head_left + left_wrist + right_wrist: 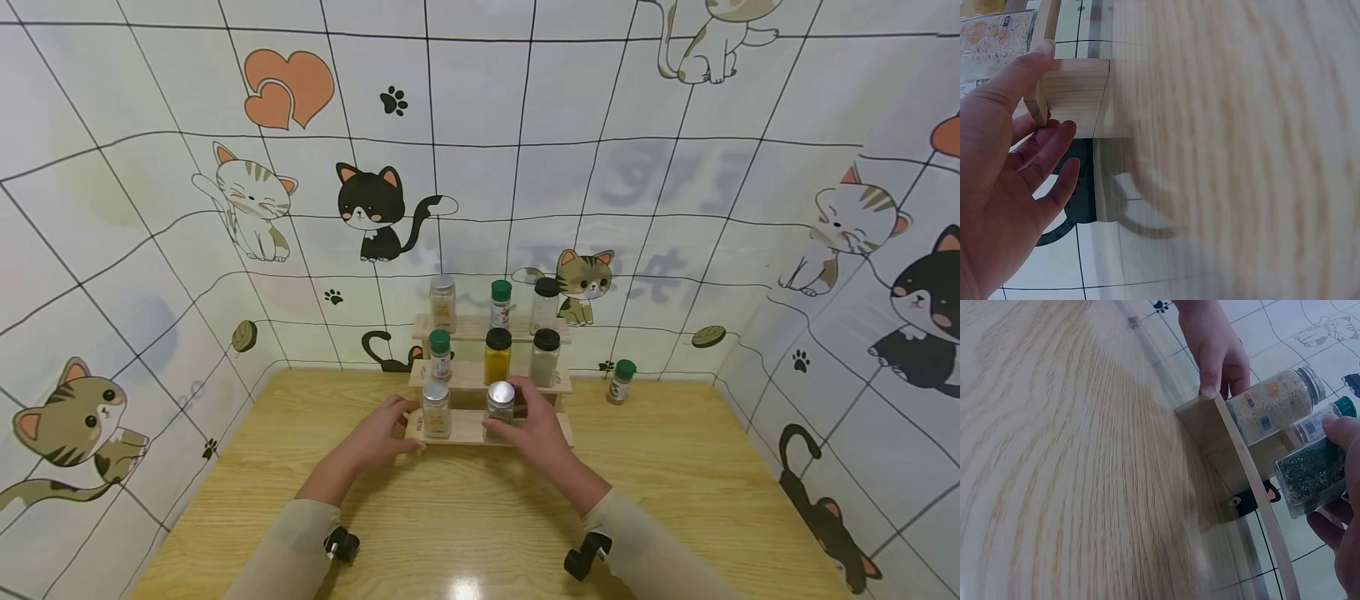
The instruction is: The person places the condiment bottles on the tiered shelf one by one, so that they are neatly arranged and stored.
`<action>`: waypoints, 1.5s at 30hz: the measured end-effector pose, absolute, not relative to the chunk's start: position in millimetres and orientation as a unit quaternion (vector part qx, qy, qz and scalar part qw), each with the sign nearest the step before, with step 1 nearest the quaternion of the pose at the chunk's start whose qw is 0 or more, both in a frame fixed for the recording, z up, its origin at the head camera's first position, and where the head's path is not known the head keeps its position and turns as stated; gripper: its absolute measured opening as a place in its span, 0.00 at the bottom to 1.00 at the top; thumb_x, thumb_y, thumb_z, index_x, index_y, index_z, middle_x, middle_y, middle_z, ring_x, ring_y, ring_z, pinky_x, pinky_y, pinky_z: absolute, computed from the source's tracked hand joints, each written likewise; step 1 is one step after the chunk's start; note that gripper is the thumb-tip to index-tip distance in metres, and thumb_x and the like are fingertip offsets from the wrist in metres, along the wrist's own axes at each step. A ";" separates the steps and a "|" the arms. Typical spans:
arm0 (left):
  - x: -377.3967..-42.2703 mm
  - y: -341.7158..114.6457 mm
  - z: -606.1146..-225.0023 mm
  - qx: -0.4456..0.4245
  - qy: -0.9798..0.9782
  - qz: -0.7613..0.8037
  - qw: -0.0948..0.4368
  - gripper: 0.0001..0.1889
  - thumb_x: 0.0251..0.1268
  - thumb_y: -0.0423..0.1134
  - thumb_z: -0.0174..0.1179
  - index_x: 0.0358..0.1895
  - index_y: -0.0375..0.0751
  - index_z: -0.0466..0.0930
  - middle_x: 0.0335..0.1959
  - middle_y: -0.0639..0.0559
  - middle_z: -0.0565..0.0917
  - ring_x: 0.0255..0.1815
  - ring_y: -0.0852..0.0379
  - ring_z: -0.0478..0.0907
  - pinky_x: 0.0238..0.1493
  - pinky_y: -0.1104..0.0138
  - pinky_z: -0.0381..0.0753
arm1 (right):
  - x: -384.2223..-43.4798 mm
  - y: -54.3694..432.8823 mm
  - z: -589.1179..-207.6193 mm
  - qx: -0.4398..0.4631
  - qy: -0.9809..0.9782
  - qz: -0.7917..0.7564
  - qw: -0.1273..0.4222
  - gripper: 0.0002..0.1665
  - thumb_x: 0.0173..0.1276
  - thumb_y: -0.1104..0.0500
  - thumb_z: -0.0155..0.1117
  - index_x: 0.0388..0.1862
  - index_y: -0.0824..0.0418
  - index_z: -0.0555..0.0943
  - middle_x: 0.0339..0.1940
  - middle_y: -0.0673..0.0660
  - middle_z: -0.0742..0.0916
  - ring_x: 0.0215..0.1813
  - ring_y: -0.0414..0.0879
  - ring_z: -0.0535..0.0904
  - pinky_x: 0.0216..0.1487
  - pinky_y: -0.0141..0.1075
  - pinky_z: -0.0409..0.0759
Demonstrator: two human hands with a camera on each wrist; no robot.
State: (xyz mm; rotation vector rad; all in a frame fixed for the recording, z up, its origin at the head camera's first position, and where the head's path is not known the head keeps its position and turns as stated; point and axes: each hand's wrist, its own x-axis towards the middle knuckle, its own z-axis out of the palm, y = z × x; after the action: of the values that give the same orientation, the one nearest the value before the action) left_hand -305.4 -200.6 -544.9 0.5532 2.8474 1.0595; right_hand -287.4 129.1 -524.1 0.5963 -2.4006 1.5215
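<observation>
A three-tier wooden spice rack [462, 427] stands on the table against the wall. My left hand [381, 435] grips the left end of its lowest step, the thumb [1040, 55] on the front edge and a finger underneath. My right hand [542, 427] holds a silver-lidded glass jar of dark green herbs [1311, 472] between thumb and fingers. That jar is at the lowest step; in the right wrist view its base appears slightly above the board. On the same step, near my left hand, stands a silver-lidded jar of pale pinkish grains [437, 410].
The middle step carries a green-capped jar [440, 357], a black-capped yellow jar [497, 358] and a black-capped pale jar [544, 358]. Three more jars, one green-capped [500, 305], stand on top. Another green-capped jar [620, 382] stands on the table right of the rack.
</observation>
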 end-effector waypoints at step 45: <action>-310.4 -203.0 -554.0 0.178 0.920 0.347 0.024 0.37 0.66 0.44 0.83 0.75 0.41 0.78 0.61 0.53 0.78 0.61 0.50 0.82 0.62 0.51 0.84 | -279.5 155.0 -529.4 0.128 -0.813 0.539 0.180 0.48 0.62 0.57 0.90 0.74 0.60 0.70 0.59 0.59 0.82 0.58 0.55 0.81 0.61 0.53 0.83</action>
State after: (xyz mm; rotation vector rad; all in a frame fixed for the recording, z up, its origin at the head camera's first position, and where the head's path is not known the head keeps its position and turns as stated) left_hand -310.4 -203.0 -554.0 0.5496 2.8483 1.0745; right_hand -279.5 155.0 -529.4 0.3609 -2.2972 1.5239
